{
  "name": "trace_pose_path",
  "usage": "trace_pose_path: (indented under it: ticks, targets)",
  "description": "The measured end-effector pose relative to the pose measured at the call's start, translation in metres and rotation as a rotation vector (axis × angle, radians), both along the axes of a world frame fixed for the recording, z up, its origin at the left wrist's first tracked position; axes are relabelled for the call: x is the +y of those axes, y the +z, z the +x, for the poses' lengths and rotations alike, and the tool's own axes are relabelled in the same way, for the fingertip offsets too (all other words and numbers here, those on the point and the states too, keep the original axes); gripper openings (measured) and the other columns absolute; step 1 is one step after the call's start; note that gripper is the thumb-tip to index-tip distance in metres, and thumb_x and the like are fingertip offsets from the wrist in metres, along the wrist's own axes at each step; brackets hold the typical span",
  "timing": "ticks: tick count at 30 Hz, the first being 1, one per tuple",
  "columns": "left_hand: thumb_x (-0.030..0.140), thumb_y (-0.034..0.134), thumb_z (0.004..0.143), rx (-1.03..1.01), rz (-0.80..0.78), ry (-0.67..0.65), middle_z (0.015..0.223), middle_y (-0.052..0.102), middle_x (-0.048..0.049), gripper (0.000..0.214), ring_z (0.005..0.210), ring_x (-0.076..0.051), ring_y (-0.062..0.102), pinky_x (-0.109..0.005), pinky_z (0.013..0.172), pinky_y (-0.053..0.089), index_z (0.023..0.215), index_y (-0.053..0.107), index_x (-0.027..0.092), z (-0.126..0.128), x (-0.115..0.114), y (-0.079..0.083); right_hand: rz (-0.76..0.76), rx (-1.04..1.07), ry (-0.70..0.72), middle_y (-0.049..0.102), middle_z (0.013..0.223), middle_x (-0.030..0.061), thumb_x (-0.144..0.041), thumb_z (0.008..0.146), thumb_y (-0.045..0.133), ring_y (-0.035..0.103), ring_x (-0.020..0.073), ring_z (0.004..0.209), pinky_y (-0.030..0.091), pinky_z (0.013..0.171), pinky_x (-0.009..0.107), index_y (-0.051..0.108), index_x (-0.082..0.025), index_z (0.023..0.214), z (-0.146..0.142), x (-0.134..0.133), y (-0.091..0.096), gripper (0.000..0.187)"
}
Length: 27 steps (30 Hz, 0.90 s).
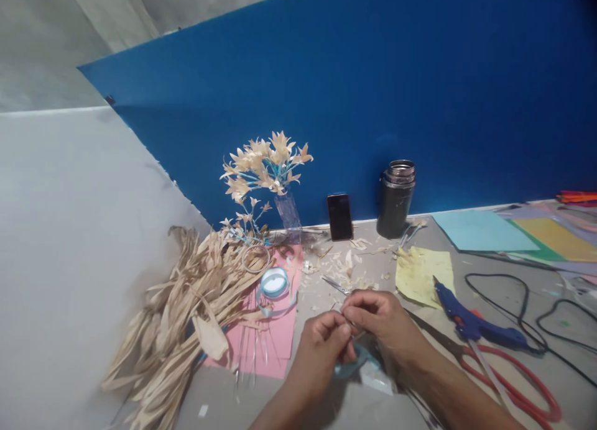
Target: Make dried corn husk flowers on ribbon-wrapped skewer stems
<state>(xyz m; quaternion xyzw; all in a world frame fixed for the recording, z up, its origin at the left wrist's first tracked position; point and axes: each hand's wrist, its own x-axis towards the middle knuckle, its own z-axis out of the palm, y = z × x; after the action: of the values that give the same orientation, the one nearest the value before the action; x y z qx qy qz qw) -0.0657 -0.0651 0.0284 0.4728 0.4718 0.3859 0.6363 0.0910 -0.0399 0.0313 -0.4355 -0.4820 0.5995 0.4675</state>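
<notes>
Grey bench [489,293] surface runs below a tilted blue board [420,94], with a white wall to the left. At far left a heap of dried husk strips [181,318] lies partly over a pink paper sheet [275,340]. On that sheet rests a roll of pale blue ribbon [274,283]; behind it stands a clear vase of cream paper flowers [263,163].

At centre, both hands meet just above the bench edge. The left hand [324,343] is closed in a narrow pinch, thumb against forefinger, on a thin wire stem [347,321]. The right hand [377,315] is closed in a matching pinch on the same stem, its fingertips touching those of the left. The stem is too thin to trace fully; its long axis appears to run from lower right to upper left, between the two pinches. A loop of blue ribbon [352,363] hangs just under the left hand, nearer to it than to the right.

Small scissors [334,285] lie just beyond the fingertips. Further back stand a dark phone [339,216] and a steel flask [395,199]. At right lie a yellow paper [424,273], a blue glue gun [471,321] and red-handled scissors [513,380], well apart from the hands.
</notes>
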Motion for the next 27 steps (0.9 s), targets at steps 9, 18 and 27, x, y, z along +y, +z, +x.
trace_pose_path:
  ticks: [9, 18, 27]
  targets:
    - [0.022, 0.051, 0.084, 0.781, 0.255, -0.155, 0.071, 0.066, -0.0034, 0.019, 0.07, -0.019, 0.057, -0.028, 0.064, 0.034, 0.072, 0.067, 0.02, -0.026, 0.023, -0.006, 0.036, -0.038, -0.555, 0.066, 0.07, 0.0038, -0.053, 0.076, 0.08, 0.046, 0.0115, 0.051, 0.036, 0.044, 0.024, 0.073, -0.02, 0.08, 0.071, -0.015, 0.018, 0.034]
    - [0.014, 0.058, 0.081, 1.158, 0.338, -0.262, 0.089, 0.069, -0.009, 0.01, 0.082, -0.024, 0.064, -0.03, 0.068, 0.037, 0.075, 0.062, 0.02, 0.009, 0.067, -0.025, -0.062, -0.13, -0.482, 0.065, 0.068, 0.0037, -0.058, 0.079, 0.077, 0.044, 0.012, 0.054, 0.034, 0.048, 0.024, 0.073, -0.018, 0.082, 0.082, -0.024, -0.024, 0.04]
    - [0.025, 0.051, 0.086, 0.47, 0.319, -0.002, 0.063, 0.058, 0.0033, 0.007, 0.053, -0.014, 0.055, -0.024, 0.052, 0.042, 0.09, 0.056, 0.021, 0.006, 0.088, 0.027, -0.116, -0.116, -0.468, 0.05, 0.051, -0.0018, -0.071, 0.07, 0.075, 0.038, 0.0105, 0.048, 0.029, 0.044, 0.022, 0.072, -0.017, 0.073, 0.079, -0.015, -0.027, 0.055]
